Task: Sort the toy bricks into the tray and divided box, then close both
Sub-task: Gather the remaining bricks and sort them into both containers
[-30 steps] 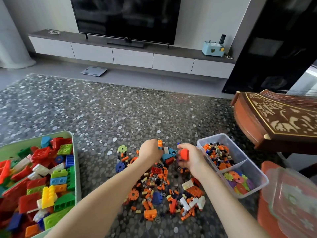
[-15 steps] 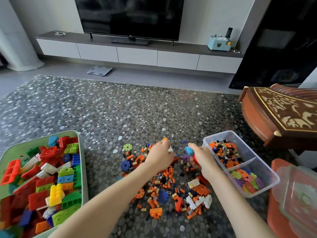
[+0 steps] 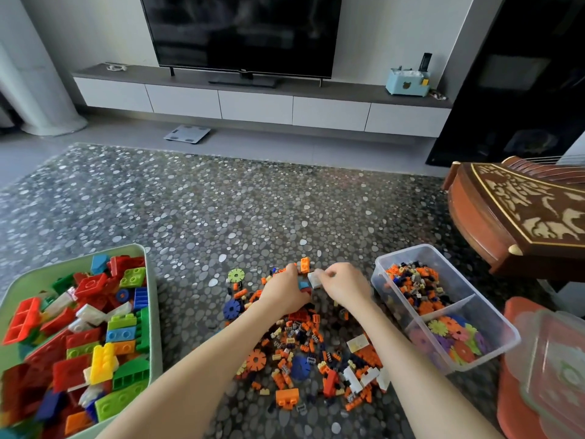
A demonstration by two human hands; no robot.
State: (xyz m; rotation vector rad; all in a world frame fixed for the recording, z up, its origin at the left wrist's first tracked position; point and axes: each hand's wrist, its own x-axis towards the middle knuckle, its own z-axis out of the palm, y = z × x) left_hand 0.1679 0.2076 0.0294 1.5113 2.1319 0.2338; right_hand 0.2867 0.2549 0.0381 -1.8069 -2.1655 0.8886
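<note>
A grey pebble-patterned rug point(image 3: 221, 210) covers the floor before a television cabinet point(image 3: 253, 106), and we work low over it. The loose heap of small orange, white and dark toy bricks point(image 3: 300, 340) lies on the rug between the two containers, so either is a short reach away. The pale green plastic tray point(image 3: 28, 283), on our left, is heaped with large bricks point(image 3: 91, 340). The clear plastic divided box point(image 3: 408, 248), on our right, has tiny bricks point(image 3: 414, 286) in its far compartment and flower-shaped discs point(image 3: 452, 340) in its near one. Both stand uncovered, and a clear lid point(image 3: 560, 369) rests beside the box. Our right hand point(image 3: 345, 288) pinches a small white brick point(image 3: 314, 279) at the heap's far edge, likely bound for the box. Our left hand point(image 3: 285, 293) curls down close beside it; whether it grips anything, we cannot tell. Much sorting remains, we judge.
</note>
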